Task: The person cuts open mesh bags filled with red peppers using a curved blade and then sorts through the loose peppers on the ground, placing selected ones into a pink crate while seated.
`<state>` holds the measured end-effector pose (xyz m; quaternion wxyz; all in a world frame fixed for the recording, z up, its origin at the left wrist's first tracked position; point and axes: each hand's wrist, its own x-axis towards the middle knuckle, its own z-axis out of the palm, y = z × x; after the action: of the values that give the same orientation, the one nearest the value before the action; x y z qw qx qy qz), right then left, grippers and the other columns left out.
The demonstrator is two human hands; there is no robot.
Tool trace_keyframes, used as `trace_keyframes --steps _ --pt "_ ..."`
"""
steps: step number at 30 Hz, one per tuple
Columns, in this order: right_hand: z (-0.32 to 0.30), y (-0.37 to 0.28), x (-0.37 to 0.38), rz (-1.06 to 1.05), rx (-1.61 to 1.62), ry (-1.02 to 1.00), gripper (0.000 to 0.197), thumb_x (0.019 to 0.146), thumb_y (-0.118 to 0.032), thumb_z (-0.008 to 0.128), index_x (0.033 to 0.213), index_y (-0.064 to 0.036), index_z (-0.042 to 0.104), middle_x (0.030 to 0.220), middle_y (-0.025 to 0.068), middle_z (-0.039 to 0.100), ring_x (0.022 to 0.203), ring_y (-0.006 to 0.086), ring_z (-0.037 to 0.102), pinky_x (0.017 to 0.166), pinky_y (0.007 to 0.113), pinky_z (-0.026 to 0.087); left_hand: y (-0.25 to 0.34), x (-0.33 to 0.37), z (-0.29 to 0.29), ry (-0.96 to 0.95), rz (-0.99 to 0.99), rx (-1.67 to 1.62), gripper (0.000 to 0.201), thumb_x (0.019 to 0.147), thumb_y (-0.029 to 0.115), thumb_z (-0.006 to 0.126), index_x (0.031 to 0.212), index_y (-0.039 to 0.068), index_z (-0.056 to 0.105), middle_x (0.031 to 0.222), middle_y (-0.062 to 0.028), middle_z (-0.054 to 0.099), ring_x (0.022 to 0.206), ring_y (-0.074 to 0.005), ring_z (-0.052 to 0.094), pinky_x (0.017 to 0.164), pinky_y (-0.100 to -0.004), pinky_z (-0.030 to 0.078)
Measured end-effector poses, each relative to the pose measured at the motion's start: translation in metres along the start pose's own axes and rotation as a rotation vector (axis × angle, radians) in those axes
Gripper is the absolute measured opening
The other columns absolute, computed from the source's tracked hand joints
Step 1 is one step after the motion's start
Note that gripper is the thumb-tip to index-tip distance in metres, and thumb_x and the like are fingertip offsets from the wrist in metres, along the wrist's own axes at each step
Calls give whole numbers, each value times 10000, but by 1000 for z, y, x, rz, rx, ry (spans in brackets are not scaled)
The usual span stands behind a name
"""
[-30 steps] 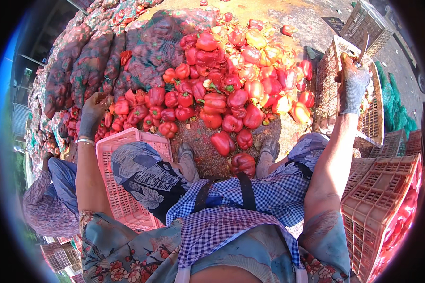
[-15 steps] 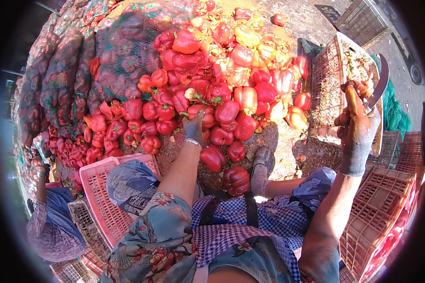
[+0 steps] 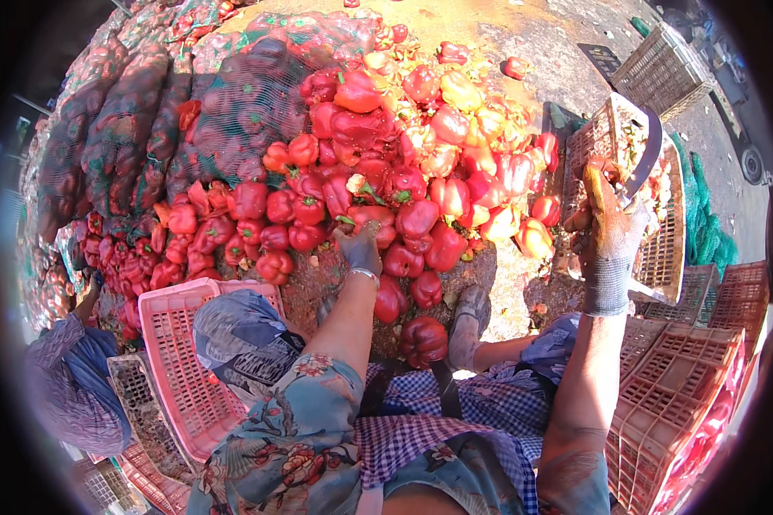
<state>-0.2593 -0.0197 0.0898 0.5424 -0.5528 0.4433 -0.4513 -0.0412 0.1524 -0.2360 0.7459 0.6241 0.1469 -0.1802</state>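
An outdoor concrete ground in strong sun is seen, covered at its centre by a large heap of red peppers, some yellow-orange. Dark net sacks filled with more peppers are stacked toward ten o'clock. A pink crate is set at seven o'clock, beside the person's knee, and stacked orange crates are seen at four o'clock. The left hand, in a grey glove, is stretched to the near edge of the heap, its fingers curled down onto a red pepper; whether it is gripped cannot be told. The right hand, also gloved, is raised at three o'clock with its fingers clenched around a curved knife, held over a brown crate of cut scraps. Another person in blue is crouched at eight o'clock.
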Motion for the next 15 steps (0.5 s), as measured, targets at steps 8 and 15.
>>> trace_keyframes --steps 8,15 --pt "25 39 -16 -224 -502 -550 155 872 -143 642 953 -11 635 661 76 611 533 151 586 501 321 459 151 -67 21 -488 463 268 516 669 -46 787 1073 52 481 1025 -67 505 907 -149 542 721 -284 534" --pt "70 40 -50 -324 -485 -792 176 861 -87 608 1014 -10 648 816 175 675 733 232 673 677 357 514 268 -96 34 -596 1154 768 564 577 121 861 1032 60 533 977 -70 533 938 -226 515 874 -360 436"
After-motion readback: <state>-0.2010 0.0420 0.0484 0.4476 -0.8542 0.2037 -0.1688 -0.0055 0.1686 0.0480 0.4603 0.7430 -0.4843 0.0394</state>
